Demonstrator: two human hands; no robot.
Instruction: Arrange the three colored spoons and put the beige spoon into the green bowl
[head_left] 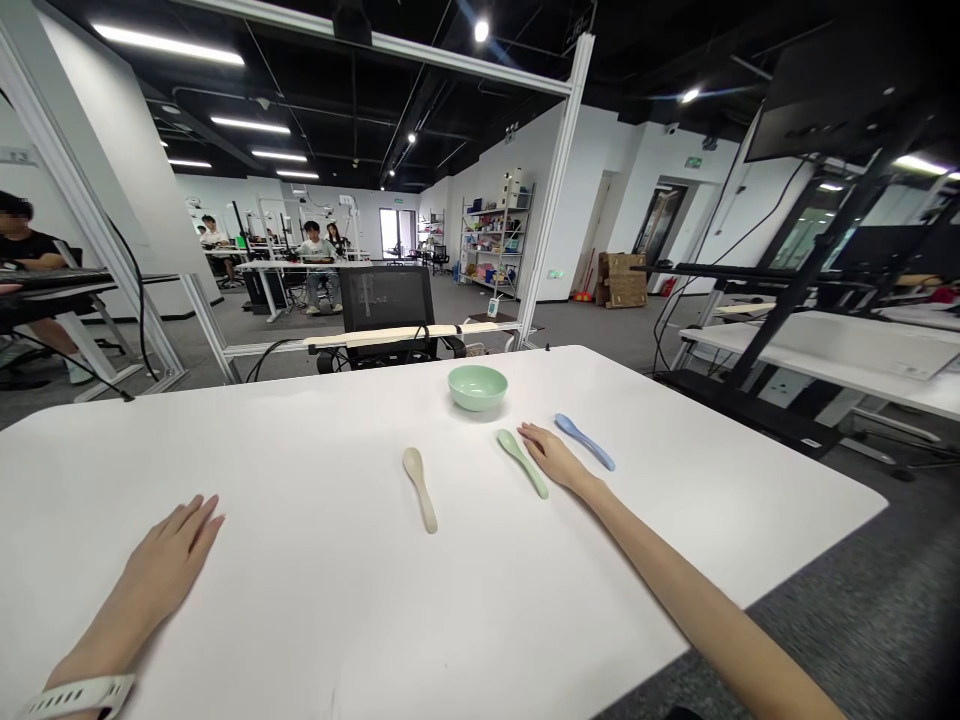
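Observation:
My right hand lies flat on the white table, holding nothing, between a pale green spoon and a blue spoon. Its fingertips are close beside the green spoon's head. My left hand rests flat and empty on the table at the left, with a white band on its wrist. A beige spoon lies between my hands, nearer the right one. A pale green bowl stands beyond the spoons, near the far edge.
A black mesh chair stands behind the table's far edge, inside a white metal frame. A seated person works at the far left. A black-framed white desk stands to the right. Other people and shelves are farther back.

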